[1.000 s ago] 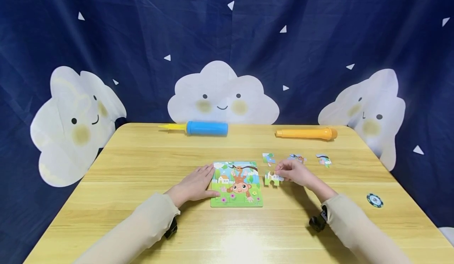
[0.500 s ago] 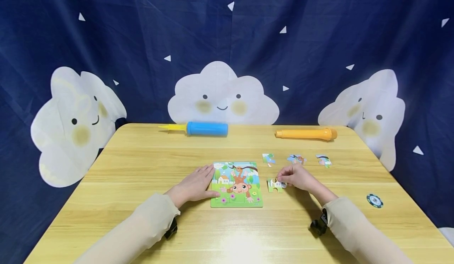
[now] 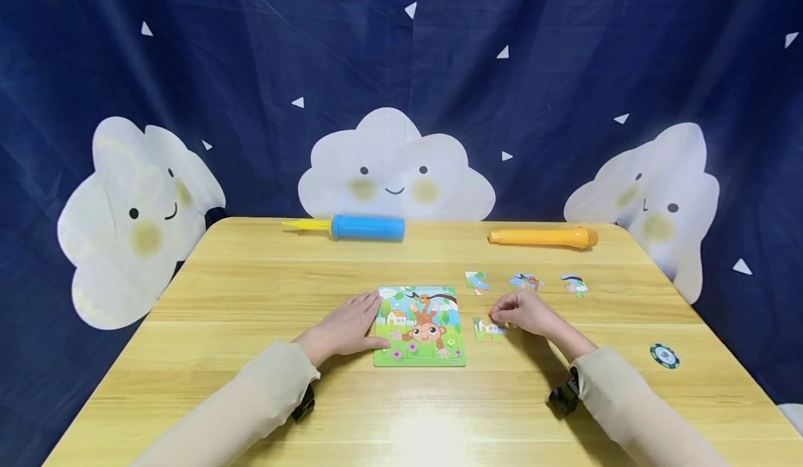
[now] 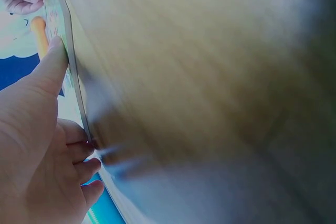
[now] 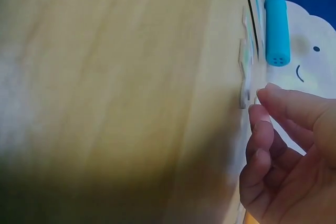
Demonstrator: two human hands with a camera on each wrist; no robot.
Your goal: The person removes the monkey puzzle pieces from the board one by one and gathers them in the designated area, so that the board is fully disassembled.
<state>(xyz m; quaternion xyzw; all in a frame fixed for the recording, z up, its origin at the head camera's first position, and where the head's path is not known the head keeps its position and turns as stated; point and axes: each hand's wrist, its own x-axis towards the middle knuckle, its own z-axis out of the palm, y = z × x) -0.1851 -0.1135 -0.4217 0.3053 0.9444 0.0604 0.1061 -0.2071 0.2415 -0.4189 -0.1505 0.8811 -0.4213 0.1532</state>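
My left hand [image 3: 343,326] lies along the left side of a square monkey jigsaw puzzle [image 3: 419,327], thumb on its lower left edge. In the left wrist view, that hand's fingers [image 4: 86,169] are spread along the puzzle's rim. My right hand [image 3: 525,312] pinches a puzzle piece [image 3: 484,329] with a white fence and green grass at its upper right corner, just right of the puzzle. The right wrist view has the thumb and index fingertips [image 5: 262,92] almost together, with the piece's thin edge [image 5: 244,85] beside them. The fingers hide part of the piece.
Three loose puzzle pieces lie farther back: a left one [image 3: 476,281], a middle one [image 3: 527,281] and a right one [image 3: 574,284]. A blue pump [image 3: 367,227] and an orange toy microphone [image 3: 542,237] lie along the back edge. A poker chip [image 3: 664,356] lies at the right.
The right hand has brought the puzzle piece slightly right and down toward the table, away from the puzzle, and its visible outline has shifted. The left hand has stayed in place.
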